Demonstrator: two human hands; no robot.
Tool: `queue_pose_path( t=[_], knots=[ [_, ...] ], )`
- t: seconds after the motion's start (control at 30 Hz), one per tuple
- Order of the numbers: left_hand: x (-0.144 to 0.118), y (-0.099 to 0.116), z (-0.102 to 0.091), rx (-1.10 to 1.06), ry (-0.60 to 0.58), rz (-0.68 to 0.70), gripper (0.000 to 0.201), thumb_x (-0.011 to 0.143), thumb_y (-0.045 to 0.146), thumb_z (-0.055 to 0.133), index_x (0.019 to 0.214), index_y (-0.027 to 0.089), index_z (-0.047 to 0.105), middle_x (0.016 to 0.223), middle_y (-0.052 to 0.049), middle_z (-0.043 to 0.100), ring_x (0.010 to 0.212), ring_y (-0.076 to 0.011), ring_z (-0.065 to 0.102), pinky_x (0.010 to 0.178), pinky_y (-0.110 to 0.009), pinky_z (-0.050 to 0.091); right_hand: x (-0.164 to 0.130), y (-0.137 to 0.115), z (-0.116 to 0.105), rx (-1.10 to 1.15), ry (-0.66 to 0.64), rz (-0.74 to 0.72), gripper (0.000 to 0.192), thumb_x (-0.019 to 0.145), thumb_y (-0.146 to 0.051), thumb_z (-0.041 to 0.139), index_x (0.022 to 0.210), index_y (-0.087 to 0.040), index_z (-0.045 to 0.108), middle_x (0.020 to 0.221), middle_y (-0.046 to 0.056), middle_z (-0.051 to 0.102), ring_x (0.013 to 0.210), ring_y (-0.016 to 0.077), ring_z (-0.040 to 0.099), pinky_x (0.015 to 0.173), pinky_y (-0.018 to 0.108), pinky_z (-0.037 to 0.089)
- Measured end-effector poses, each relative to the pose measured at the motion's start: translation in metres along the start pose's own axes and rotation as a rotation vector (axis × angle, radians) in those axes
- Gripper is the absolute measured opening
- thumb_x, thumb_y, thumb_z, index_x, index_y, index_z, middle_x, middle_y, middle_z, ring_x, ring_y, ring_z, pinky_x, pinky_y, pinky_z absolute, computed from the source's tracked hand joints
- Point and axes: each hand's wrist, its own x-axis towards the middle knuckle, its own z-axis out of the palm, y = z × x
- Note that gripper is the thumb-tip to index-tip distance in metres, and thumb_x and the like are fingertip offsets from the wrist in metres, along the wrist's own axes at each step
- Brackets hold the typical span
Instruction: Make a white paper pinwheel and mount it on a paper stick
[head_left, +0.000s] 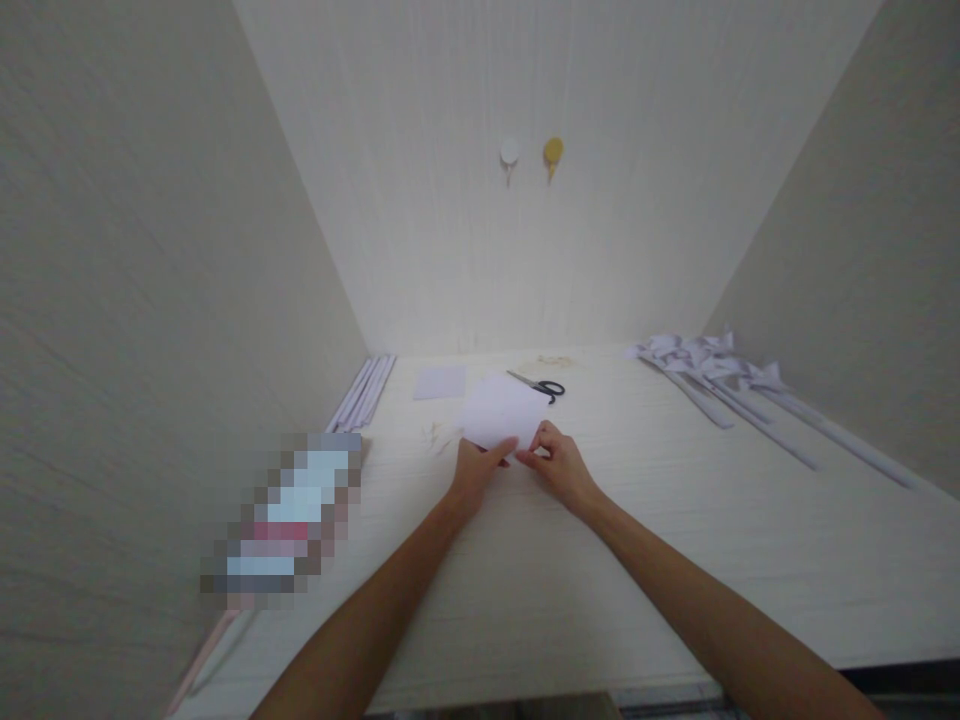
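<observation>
The pale, faintly grained table [465, 600] begins in front of the person and runs out under both forearms past the hands, its near edge straight with darker floor [547, 712] just showing below. To the left of the left forearm, a pinkish cord [199, 665] leads up to a pixelated object [300, 500], too masked to identify.

The left hand [476, 472] is closed on the near left edge of a white sheet [501, 408], thumb on top. The right hand [562, 468] has its fingers curled in and pinched at the sheet's near right corner. The sheet extends just beyond both hands.

Left of the left hand are thin bands [439, 436] and, farther out, white rolls [364, 395] along the side wall. Well to the right of the right hand lie white sticks [795, 430] with folded pieces [690, 352] at their far ends. Beyond the hands are scissors [547, 386] and a small paper [440, 382]. The back wall [450, 240] carries a white hook [509, 153] and a yellow hook [553, 152], between plain grey side walls.
</observation>
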Motion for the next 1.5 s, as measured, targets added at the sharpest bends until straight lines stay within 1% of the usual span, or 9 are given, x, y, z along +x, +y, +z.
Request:
queue_pose_path(
  t=[0.17,0.3,0.43,0.6,0.77,1.0,1.1,1.2,1.5],
  knots=[
    [-0.001,0.0,-0.001,0.012,0.004,0.005,0.026,0.052,0.026,0.068,0.07,0.009,0.061,0.065,-0.005,0.063,0.049,-0.0097,0.051,0.044,-0.021,0.042,0.001,0.0,0.001,-0.068,0.006,-0.061,0.019,0.065,-0.027,0.058,0.051,-0.018,0.047,0.063,-0.001,0.047,0.065,0.013,0.047,0.057,0.024,0.038],
    [-0.002,0.0,-0.001,-0.026,-0.008,0.051,0.026,0.053,0.025,0.068,0.074,0.011,0.062,0.069,-0.004,0.064,0.059,-0.0119,0.055,0.052,-0.022,0.045,0.001,0.002,0.003,-0.089,-0.067,-0.008,0.017,0.064,-0.031,0.059,0.056,-0.018,0.053,0.069,0.001,0.055,0.067,0.0144,0.05,0.051,0.023,0.037],
    [0.001,-0.002,-0.002,-0.059,-0.023,-0.004,0.029,0.051,0.03,0.069,0.07,0.01,0.062,0.063,-0.003,0.062,0.053,-0.0111,0.054,0.047,-0.022,0.042,0.001,0.004,0.003,-0.087,-0.071,0.015,0.011,0.066,-0.027,0.057,0.062,-0.017,0.058,0.061,0.0,0.055,0.061,0.0135,0.049,0.054,0.024,0.038],
    [0.011,-0.004,-0.008,-0.21,0.061,0.0,0.026,0.052,0.033,0.067,0.06,0.011,0.057,0.057,0.0,0.056,0.05,-0.007,0.049,0.044,-0.017,0.038,0.003,0.003,0.002,0.047,-0.038,0.073,0.01,0.063,-0.026,0.059,0.061,-0.016,0.058,0.05,-0.004,0.051,0.047,0.0093,0.044,0.048,0.023,0.035],
    [0.013,-0.006,-0.01,-0.166,0.075,0.023,0.021,0.054,0.031,0.065,0.06,0.012,0.057,0.055,0.002,0.053,0.05,-0.0062,0.047,0.045,-0.017,0.038,0.003,0.002,0.0,0.369,0.147,0.286,0.021,0.058,-0.03,0.065,0.056,-0.016,0.049,0.044,-0.006,0.048,0.037,0.005,0.036,0.036,0.018,0.024],
    [0.004,-0.002,-0.004,-0.03,-0.063,-0.008,0.018,0.047,0.022,0.07,0.056,0.009,0.061,0.05,-0.002,0.057,0.046,-0.009,0.049,0.044,-0.021,0.04,0.008,0.003,-0.005,0.534,0.297,0.275,0.024,0.058,-0.035,0.064,0.064,-0.016,0.05,0.052,-0.007,0.045,0.045,0.0037,0.04,0.038,0.014,0.027],
    [0.003,-0.001,-0.004,-0.007,-0.092,-0.009,0.023,0.051,0.027,0.069,0.063,0.009,0.062,0.057,-0.003,0.06,0.048,-0.01,0.051,0.045,-0.022,0.042,0.008,0.003,-0.005,0.551,0.287,0.271,0.024,0.058,-0.034,0.065,0.064,-0.016,0.05,0.05,-0.007,0.044,0.044,0.0034,0.039,0.037,0.014,0.026],
    [0.004,-0.002,-0.005,-0.043,-0.058,-0.003,0.026,0.053,0.031,0.068,0.067,0.009,0.061,0.061,-0.003,0.061,0.048,-0.0102,0.051,0.043,-0.022,0.042,0.007,0.003,-0.004,0.549,0.26,0.265,0.024,0.057,-0.033,0.066,0.065,-0.016,0.051,0.047,-0.007,0.044,0.042,0.0037,0.038,0.036,0.015,0.025],
    [0.001,-0.003,-0.003,-0.13,-0.094,0.018,0.034,0.05,0.028,0.071,0.078,0.01,0.062,0.068,-0.005,0.064,0.054,-0.0125,0.055,0.047,-0.023,0.042,0.003,0.001,0.003,0.475,0.192,0.256,0.027,0.06,-0.035,0.065,0.056,-0.017,0.045,0.041,-0.007,0.045,0.036,0.0037,0.036,0.035,0.016,0.023]
  ],
)
